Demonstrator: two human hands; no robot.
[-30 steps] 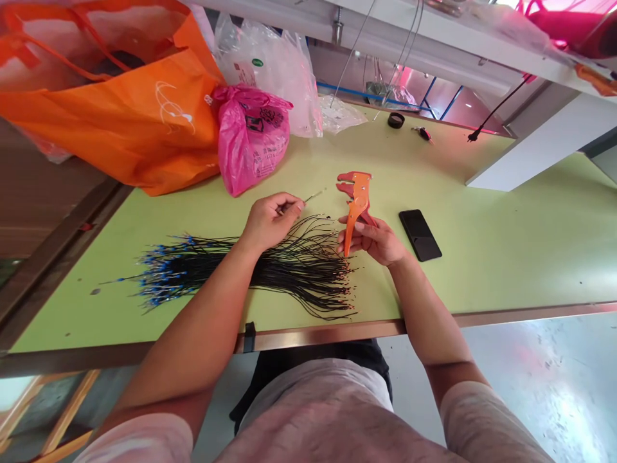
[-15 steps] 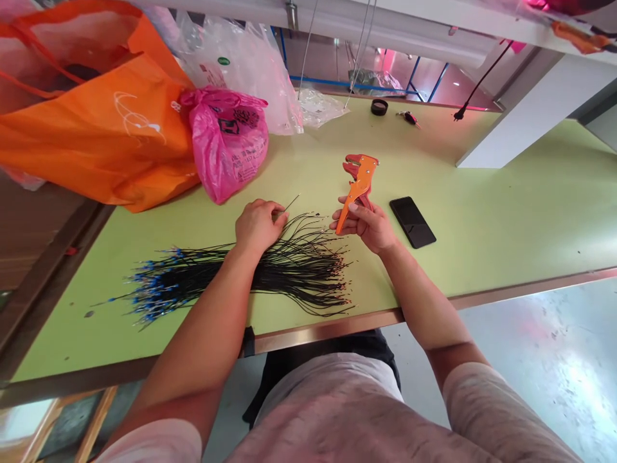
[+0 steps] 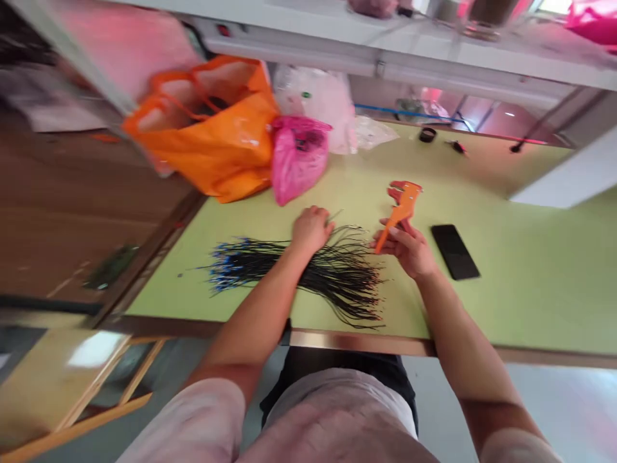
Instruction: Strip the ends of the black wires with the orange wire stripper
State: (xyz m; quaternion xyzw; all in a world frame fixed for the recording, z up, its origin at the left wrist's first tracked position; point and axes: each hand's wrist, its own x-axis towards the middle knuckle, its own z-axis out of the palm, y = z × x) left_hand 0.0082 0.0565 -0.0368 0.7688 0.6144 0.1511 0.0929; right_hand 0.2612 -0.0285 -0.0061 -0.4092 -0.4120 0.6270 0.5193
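Observation:
An orange wire stripper [image 3: 403, 204] with red jaws rises from my right hand [image 3: 411, 252], whose fingers are wrapped round its handles. Its jaws look open, with no wire between them. My left hand [image 3: 310, 231] pinches a thin wire [image 3: 336, 216] whose end pokes out past the fingertips toward the stripper. Below lies a wide bundle of black wires [image 3: 337, 276] on the green tabletop [image 3: 530, 302]. Blue connectors [image 3: 226, 263] cap the bundle's left end, and coppery tips show at its right end. My left forearm crosses over the bundle.
To the right of my right hand lies a black phone [image 3: 454, 251]. An orange bag [image 3: 226, 154] and a pink plastic bag [image 3: 299, 161] stand at the back left. Farther back are a black ring [image 3: 427, 134], keys [image 3: 457, 148] and a white post [image 3: 569, 173].
The camera view has swung left, so everything sits farther right in the picture. Both hands keep nearly the same pose, the wire stripper still held in the right.

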